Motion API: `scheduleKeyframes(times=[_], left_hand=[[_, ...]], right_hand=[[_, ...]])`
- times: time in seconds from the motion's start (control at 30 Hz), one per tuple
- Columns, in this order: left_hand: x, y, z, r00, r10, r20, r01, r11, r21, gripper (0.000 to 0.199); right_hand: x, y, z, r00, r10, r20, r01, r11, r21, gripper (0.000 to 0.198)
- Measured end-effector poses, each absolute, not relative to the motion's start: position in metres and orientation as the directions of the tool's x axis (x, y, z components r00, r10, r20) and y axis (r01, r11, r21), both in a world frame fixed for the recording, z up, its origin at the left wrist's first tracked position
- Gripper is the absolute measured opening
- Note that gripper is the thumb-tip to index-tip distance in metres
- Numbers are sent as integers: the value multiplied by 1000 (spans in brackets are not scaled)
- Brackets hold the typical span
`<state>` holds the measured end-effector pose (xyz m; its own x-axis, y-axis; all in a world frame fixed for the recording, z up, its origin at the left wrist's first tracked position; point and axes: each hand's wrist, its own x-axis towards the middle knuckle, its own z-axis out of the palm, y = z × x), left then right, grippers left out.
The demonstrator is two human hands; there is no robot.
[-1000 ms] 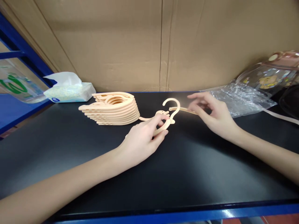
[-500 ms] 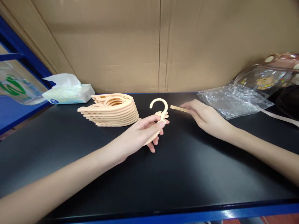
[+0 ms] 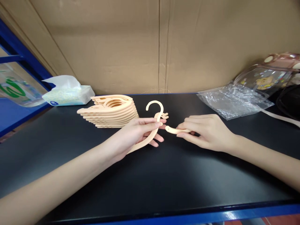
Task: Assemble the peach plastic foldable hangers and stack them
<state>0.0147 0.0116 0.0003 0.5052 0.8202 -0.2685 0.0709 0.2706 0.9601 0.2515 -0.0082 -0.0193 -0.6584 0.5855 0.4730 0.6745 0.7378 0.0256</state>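
The black worktop [image 3: 150, 184] is smooth and shines softly, with a blue edge [image 3: 227, 215] along the bottom of the frame. Behind it, brown cardboard [image 3: 105, 40] fills the top. In the centre, the left hand [image 3: 138, 132] is gripping a beige hooked piece [image 3: 145, 142]; right of centre, the right hand [image 3: 208, 131] pinches a short beige piece [image 3: 172, 130]. At centre left stands a beige stack [image 3: 114, 115], near a tissue pack [image 3: 67, 94]; at right lies a clear plastic bag [image 3: 234, 101].
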Motion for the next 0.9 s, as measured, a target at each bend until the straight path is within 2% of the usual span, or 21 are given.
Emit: scheduleKeyframes(times=[0.23,0.5,0.9], left_hand=[[13,10,3,562,774,-293,146,256,956,33],[13,10,3,605,738,-301,167,251,953,25],[11,10,3,616,716,-329,202,259,944,25]], right_hand=[[250,-7,-23,-662,592,459,681,732,37,31],[253,-7,-22,-670,545,503,676,728,112,26],[252,-8,-21,-693,502,518,668,716,200,29]])
